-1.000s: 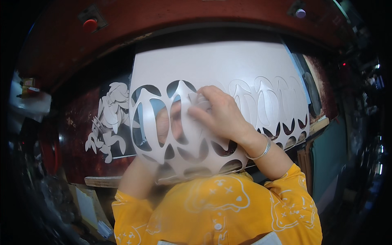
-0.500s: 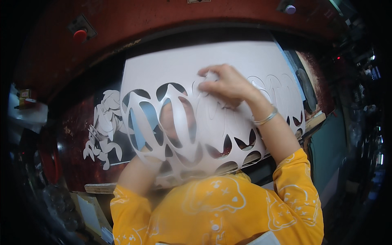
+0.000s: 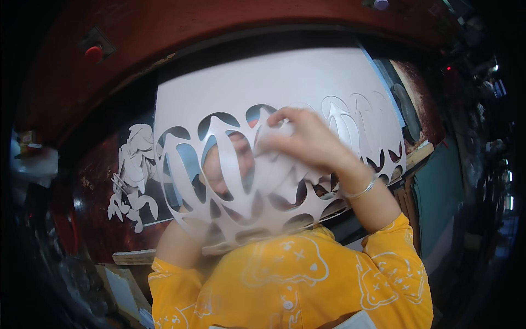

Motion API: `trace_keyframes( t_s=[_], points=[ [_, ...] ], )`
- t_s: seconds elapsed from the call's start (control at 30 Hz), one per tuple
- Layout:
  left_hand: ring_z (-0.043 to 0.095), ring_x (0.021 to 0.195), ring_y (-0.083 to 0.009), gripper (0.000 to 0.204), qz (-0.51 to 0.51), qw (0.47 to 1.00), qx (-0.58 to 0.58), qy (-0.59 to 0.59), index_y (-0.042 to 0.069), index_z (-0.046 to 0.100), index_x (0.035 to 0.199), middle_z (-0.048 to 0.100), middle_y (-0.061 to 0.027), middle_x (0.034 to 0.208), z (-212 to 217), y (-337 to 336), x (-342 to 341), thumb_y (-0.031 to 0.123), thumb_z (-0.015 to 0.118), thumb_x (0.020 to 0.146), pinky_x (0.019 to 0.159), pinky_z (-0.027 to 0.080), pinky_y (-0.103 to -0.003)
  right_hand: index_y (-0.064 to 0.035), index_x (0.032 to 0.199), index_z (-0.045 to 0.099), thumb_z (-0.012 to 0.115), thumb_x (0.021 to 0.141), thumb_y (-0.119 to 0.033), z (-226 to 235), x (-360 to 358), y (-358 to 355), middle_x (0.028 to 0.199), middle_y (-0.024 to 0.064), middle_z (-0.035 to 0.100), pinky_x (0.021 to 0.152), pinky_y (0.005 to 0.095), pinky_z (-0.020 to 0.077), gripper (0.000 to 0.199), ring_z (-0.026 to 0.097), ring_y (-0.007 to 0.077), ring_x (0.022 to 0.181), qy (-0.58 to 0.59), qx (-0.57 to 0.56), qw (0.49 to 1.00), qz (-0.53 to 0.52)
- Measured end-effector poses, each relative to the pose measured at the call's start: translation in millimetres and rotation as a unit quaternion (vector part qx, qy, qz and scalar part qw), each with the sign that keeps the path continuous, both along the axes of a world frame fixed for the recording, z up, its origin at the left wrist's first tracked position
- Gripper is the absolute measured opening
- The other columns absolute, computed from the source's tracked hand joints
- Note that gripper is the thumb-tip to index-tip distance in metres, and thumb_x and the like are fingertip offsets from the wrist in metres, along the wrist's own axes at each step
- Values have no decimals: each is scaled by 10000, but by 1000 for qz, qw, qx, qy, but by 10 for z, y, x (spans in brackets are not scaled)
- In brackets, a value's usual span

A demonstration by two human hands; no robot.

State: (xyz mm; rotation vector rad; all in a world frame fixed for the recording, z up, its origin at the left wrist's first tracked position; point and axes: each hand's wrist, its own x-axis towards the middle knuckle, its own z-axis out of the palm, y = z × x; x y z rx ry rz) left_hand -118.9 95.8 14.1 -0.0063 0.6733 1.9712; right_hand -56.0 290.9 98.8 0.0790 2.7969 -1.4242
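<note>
White cut-out figure shapes (image 3: 131, 178) lie on dark red-brown surface (image 3: 93, 219), left of centre. Red round button (image 3: 93, 53) sits on reddish curved machine housing (image 3: 230, 16), upper left. Wooden strip (image 3: 134, 256) at lower left; another wooden edge (image 3: 419, 154) at right. Teal panel (image 3: 435, 208) stands right. Small red light (image 3: 449, 69) glows upper right. Yellow patterned sleeves (image 3: 383, 274) fill lower edge.
</note>
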Motion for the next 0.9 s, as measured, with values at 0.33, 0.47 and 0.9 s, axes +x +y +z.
trace_keyframes(
  t_s=[0.33, 0.47, 0.9],
  points=[
    [548, 1055, -224, 284, -32, 993, 88, -66, 18, 510, 1162, 558, -113, 1136, 190, 103, 115, 167, 532, 921, 944, 445, -357, -35, 890, 598, 648, 856, -296, 409, 305, 263, 746, 36, 574, 473, 157, 398, 267, 486, 45, 542, 325, -373, 869, -4],
    [503, 1124, -255, 335, -41, 961, 218, -167, -30, 472, 1197, 526, -156, 1187, 87, 252, 174, 137, 523, 911, 1002, 397, -391, -27, 935, 632, 657, 818, -201, 320, 226, 395, 946, 38, 591, 600, 180, 438, 212, 537, 49, 687, 104, -173, 979, -24],
    [537, 1127, -277, 402, -6, 1000, -3, -9, -62, 449, 1217, 540, -197, 1174, 14, 395, 88, 130, 591, 894, 1039, 412, -420, -22, 911, 583, 642, 875, -310, 433, 201, 748, 756, 49, 652, 555, 196, 495, 296, 626, 85, 629, 401, -253, 873, -115]
  ],
)
